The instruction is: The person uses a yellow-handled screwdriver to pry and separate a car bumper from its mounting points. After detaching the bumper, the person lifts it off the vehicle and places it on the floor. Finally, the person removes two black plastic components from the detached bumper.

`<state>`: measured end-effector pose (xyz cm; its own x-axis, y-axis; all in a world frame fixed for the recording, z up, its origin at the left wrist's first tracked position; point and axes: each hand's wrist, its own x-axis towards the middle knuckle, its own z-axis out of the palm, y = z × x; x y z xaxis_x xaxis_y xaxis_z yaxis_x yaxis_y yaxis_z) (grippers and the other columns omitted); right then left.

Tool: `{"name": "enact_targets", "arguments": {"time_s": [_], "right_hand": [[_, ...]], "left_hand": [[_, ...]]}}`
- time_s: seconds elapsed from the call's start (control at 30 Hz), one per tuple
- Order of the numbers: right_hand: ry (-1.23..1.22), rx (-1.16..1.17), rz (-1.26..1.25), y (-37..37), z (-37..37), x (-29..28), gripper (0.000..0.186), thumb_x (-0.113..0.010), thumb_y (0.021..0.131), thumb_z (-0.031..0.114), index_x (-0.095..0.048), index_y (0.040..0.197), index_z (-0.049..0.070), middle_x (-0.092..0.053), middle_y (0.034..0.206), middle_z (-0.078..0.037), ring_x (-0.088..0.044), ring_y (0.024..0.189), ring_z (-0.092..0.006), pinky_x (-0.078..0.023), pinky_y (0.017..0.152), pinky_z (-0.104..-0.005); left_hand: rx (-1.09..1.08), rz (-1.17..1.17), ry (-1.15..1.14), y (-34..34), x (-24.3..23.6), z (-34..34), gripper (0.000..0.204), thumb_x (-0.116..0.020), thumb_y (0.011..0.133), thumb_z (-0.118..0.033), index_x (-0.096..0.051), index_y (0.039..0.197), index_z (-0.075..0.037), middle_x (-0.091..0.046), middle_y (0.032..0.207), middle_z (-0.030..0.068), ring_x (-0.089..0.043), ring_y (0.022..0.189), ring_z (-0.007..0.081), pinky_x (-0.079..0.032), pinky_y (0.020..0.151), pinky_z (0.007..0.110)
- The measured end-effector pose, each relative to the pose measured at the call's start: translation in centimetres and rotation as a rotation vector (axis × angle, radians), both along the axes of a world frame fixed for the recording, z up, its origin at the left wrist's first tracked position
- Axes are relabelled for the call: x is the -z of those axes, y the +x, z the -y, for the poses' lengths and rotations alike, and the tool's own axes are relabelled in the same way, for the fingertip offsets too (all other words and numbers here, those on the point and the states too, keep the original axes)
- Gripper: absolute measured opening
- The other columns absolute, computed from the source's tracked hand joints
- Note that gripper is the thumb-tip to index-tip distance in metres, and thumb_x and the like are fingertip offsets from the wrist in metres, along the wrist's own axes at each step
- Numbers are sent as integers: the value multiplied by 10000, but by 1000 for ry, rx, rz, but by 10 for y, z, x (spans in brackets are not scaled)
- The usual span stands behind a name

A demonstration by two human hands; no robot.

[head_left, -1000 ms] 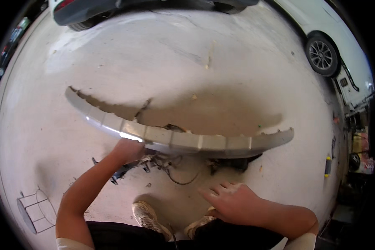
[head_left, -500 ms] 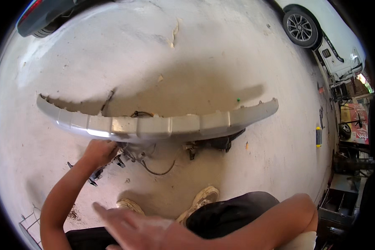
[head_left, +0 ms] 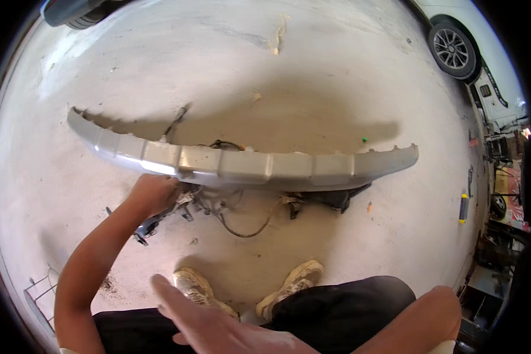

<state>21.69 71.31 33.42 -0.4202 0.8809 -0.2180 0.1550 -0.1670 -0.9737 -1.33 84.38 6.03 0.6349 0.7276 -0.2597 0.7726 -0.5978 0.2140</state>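
Observation:
A long curved silver bumper trim (head_left: pixel 236 165) spans the space in front of me, with clips along its far edge. My left hand (head_left: pixel 154 193) is closed at the trim's near edge, left of the middle; its fingertips are partly hidden. Beneath that edge, a black wiring harness (head_left: pixel 242 234) hangs in a loop, and dark brackets show beside the left hand. A black plastic part (head_left: pixel 330 199) sits under the trim on the right. Close to me and holding nothing, my right hand (head_left: pixel 212 327) is raised above my lap, fingers stretched toward the left.
Pale concrete floor lies all around. A white car's wheel (head_left: pixel 452 49) is at the far right and a dark car (head_left: pixel 71 10) at the far left. A yellow-and-black tool (head_left: pixel 463 209) lies at the right. A wire rack (head_left: pixel 41 293) stands at the near left.
The whole scene has shifted rightward and slightly up in view. My left hand stays at the trim's near edge. My right hand has moved lower and nearer my body.

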Motion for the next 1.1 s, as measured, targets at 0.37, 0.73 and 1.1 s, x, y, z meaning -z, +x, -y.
{"name": "enact_targets", "arguments": {"time_s": [0.37, 0.73, 1.1], "right_hand": [[-191, -106, 8, 5, -1, -3, 592, -528, 905, 126, -241, 1389, -59, -542, 1083, -265, -616, 827, -397, -527, 649, -419], [411, -573, 467, 33, 2, 15, 548, -640, 781, 206, -484, 1252, -29, -601, 956, -176, -646, 710, -295, -521, 583, -381], [473, -685, 525, 42, 11, 31, 438, -657, 770, 259, -584, 1112, -5, -629, 798, -152, -640, 684, -292, -509, 585, -395]], "left_hand": [[-28, -19, -21, -2, 7, 2, 234, -594, 831, -283, -624, 842, -51, -643, 769, 148, -627, 742, 345, -497, 677, 454], [2, -47, -25, 1, 10, 4, 189, -583, 843, -267, -652, 915, -107, -657, 814, 120, -640, 765, 325, -516, 692, 434], [66, -211, -120, 8, 13, 10, 279, -515, 881, -328, -633, 942, -83, -665, 828, 137, -645, 757, 335, -513, 707, 455]]}}
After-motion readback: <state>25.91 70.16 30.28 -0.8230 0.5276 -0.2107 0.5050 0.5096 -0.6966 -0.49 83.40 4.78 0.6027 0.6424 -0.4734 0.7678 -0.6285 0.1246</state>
